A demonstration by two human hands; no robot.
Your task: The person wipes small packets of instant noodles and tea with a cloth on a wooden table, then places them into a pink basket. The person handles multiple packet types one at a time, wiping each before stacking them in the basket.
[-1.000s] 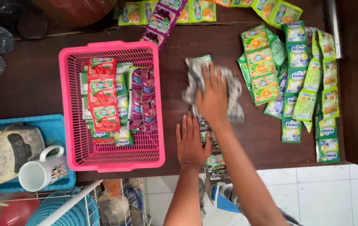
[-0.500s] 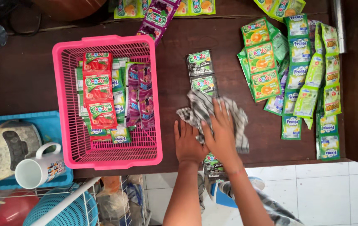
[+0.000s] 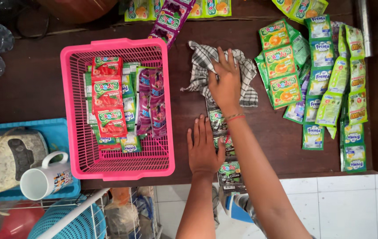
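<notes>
My right hand [image 3: 226, 82] presses down on a crumpled black-and-white checked cloth [image 3: 248, 79] lying on the dark wooden table [image 3: 34, 79]. My left hand [image 3: 203, 148] rests flat on the table near its front edge, fingers apart, holding nothing. Between the two hands runs a strip of dark green sachets [image 3: 229, 170]. It passes under my right wrist and hangs over the table edge. My left thumb lies against this strip.
A pink plastic basket [image 3: 71, 102] at left holds red, green and purple sachet strips. Many green and orange sachets [image 3: 321, 84] lie at right, with more along the far edge. A white mug [image 3: 43, 179] and a blue tray [image 3: 60, 128] sit at lower left.
My right hand has slid the cloth from near the front edge back toward the middle of the table, uncovering the sachet strip. The left hand has barely moved.
</notes>
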